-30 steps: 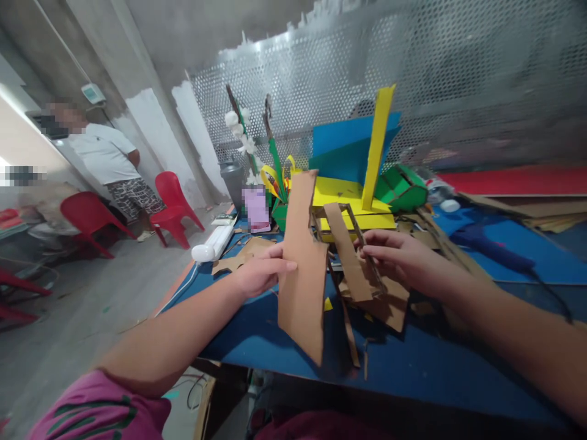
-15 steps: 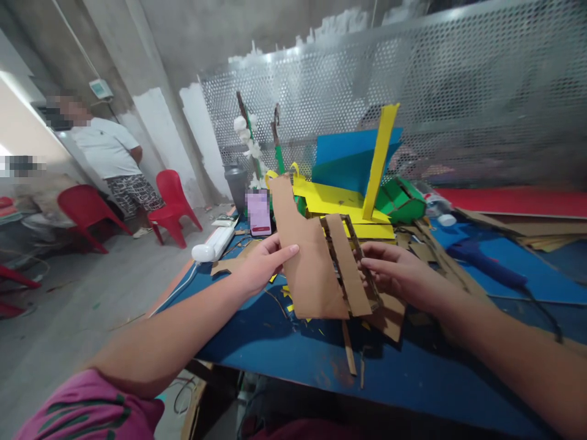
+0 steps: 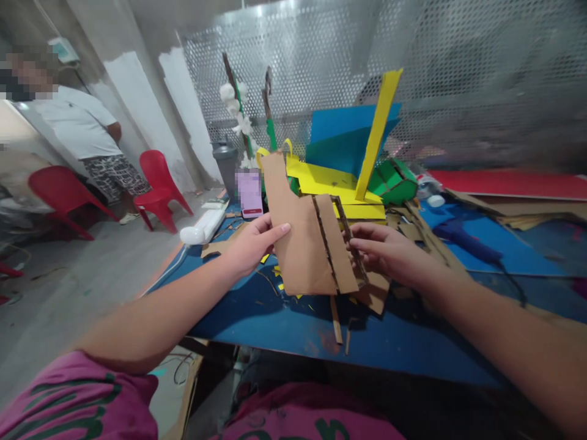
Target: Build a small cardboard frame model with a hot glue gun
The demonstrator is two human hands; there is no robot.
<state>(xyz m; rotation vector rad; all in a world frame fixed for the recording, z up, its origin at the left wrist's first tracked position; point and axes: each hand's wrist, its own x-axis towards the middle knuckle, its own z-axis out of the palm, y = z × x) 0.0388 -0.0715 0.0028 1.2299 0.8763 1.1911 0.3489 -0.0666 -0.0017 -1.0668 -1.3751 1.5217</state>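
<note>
My left hand [image 3: 254, 247] pinches a flat brown cardboard piece [image 3: 300, 256] by its left edge, thumb on the front and fingers behind. The piece is wide at the bottom, with a narrow arm rising at its upper left. Along its right side, with only a thin dark gap between, runs a cardboard strip [image 3: 337, 247] on an open cardboard frame [image 3: 362, 269] with dark, rough edges. My right hand [image 3: 383, 247] grips this frame from the right; some of its fingers are hidden behind. Both parts are held tilted above the blue table [image 3: 284, 330].
Behind stand a phone [image 3: 251, 195], a yellow board [image 3: 321, 180] with an upright yellow strip, and a green box [image 3: 394, 182]. A blue glue gun [image 3: 468, 241] lies right, a white power strip [image 3: 204, 226] left. Cardboard scraps litter the table. A person [image 3: 87, 128] stands by red chairs [image 3: 160, 189].
The gap between the cardboard piece and the strip on the frame has narrowed. Both hands keep their grip. The whole view has shifted, so the scene sits further left and higher.
</note>
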